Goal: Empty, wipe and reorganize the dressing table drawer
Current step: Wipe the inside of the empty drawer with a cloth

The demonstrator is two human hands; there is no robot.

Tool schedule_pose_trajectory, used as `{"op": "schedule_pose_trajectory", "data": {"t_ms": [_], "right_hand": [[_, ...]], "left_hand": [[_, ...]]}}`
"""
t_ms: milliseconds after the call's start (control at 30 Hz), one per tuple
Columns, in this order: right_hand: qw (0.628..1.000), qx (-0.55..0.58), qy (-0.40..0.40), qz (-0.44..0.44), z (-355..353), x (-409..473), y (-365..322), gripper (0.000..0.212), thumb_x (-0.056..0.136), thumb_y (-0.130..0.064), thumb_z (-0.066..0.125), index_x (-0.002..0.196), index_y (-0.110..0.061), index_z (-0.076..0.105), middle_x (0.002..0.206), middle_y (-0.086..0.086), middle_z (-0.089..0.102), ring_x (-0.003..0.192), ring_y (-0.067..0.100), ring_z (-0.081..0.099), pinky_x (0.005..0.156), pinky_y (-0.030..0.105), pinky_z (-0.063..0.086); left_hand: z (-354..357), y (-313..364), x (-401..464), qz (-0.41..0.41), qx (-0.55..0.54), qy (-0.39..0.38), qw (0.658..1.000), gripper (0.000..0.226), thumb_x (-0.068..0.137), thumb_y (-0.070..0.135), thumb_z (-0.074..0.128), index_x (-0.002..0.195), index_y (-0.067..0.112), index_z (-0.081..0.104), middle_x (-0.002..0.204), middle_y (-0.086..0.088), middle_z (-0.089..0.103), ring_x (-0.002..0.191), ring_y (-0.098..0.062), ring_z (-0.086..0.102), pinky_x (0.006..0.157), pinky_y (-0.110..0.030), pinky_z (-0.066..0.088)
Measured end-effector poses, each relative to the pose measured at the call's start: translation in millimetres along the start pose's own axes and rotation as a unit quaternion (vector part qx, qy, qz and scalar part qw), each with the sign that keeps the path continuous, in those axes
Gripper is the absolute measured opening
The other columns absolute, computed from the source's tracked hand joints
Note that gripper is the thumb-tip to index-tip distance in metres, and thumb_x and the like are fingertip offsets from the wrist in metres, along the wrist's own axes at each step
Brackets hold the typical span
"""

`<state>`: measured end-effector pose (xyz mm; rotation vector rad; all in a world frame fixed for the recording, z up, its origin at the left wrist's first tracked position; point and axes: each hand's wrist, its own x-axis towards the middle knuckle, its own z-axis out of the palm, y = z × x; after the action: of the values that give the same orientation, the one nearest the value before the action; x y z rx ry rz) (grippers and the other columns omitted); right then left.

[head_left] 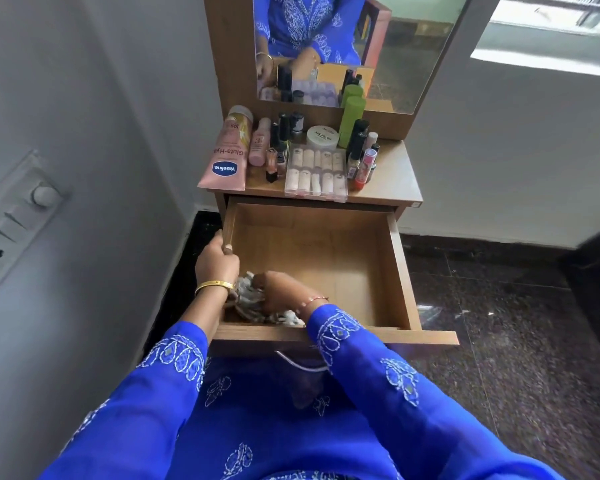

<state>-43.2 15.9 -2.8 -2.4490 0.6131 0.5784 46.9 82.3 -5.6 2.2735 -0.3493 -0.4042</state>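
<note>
The wooden drawer (400, 268) of the dressing table stands pulled out, its floor bare apart from a crumpled white and grey cloth (248, 301) in the near left corner. My right hand (279, 289) presses down on that cloth, fingers curled over it. My left hand (217, 259) grips the drawer's left side wall, thumb on the rim. On the table top (395, 174) stand the cosmetics: a pink Vaseline tube (226, 157), a clear box of press-on nails (316, 173), a white jar (322, 136), a green bottle (351, 119), and several nail polishes and lipsticks.
A mirror (413, 57) rises behind the table top. A white wall with a switch panel (11, 216) is close on the left. Dark stone floor (499, 306) lies to the right of the drawer. A metal handle (298, 365) hangs under the drawer front.
</note>
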Motion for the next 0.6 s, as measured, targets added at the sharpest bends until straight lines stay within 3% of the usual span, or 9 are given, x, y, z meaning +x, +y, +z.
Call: {"op": "schedule_pose_trajectory", "data": {"t_ms": [100,233,300,433,500,600], "right_hand": [[0.996,-0.062,-0.044,0.048,-7.3,-9.7,35.0,0.036,0.082,-0.008,0.061,0.118,-0.008,0.059,0.117,0.015,0.064,0.098,0.027,0.062,0.087,0.033,0.048],[0.956,-0.21,0.076,0.187,-19.7,-39.6,87.2,0.032,0.093,-0.02,0.045,0.121,-0.012,0.057,0.127,0.014,0.056,0.119,0.033,0.049,0.099,0.042,0.037],[0.947,-0.235,0.07,0.207,-19.9,-46.5,96.5,0.034,0.09,-0.015,0.047,0.123,-0.011,0.055,0.129,0.014,0.052,0.121,0.034,0.046,0.101,0.044,0.035],[0.962,-0.181,-0.006,0.203,-16.4,-40.5,86.1,0.034,0.082,-0.013,0.059,0.115,-0.007,0.061,0.123,0.012,0.059,0.112,0.032,0.057,0.093,0.04,0.048],[0.973,-0.138,0.006,0.184,-16.1,-39.7,90.7,0.027,0.08,-0.016,0.061,0.105,-0.006,0.065,0.112,0.013,0.066,0.103,0.03,0.062,0.085,0.033,0.05],[0.98,-0.094,0.005,0.175,-21.2,-44.4,93.5,0.034,0.076,-0.029,0.068,0.103,-0.008,0.066,0.107,0.01,0.069,0.098,0.028,0.064,0.081,0.027,0.048]], "left_hand": [[2.0,-2.4,2.3,-0.008,-0.009,0.0,1.0,0.044,0.093,0.01,0.035,0.136,0.019,0.042,0.123,-0.013,0.06,0.106,-0.038,0.057,0.089,-0.041,0.047],[3.5,-3.2,3.3,-0.006,-0.009,0.001,1.0,0.044,0.094,0.011,0.035,0.137,0.02,0.042,0.123,-0.013,0.06,0.103,-0.037,0.057,0.084,-0.038,0.046],[2.7,-2.0,1.8,-0.006,-0.003,0.0,1.0,0.043,0.095,0.012,0.035,0.137,0.019,0.041,0.126,-0.013,0.058,0.106,-0.037,0.056,0.082,-0.034,0.043],[1.5,-2.6,1.6,-0.005,-0.031,-0.004,0.999,0.042,0.095,0.012,0.036,0.135,0.02,0.044,0.124,-0.012,0.06,0.104,-0.035,0.057,0.08,-0.032,0.042],[0.0,-3.6,3.0,-0.014,-0.061,-0.01,0.998,0.041,0.095,0.012,0.038,0.135,0.02,0.045,0.126,-0.009,0.059,0.106,-0.032,0.057,0.079,-0.028,0.04],[-2.6,-1.7,2.0,-0.028,-0.098,-0.015,0.995,0.04,0.094,0.012,0.041,0.133,0.019,0.046,0.129,-0.006,0.057,0.11,-0.03,0.056,0.081,-0.026,0.039]]}}
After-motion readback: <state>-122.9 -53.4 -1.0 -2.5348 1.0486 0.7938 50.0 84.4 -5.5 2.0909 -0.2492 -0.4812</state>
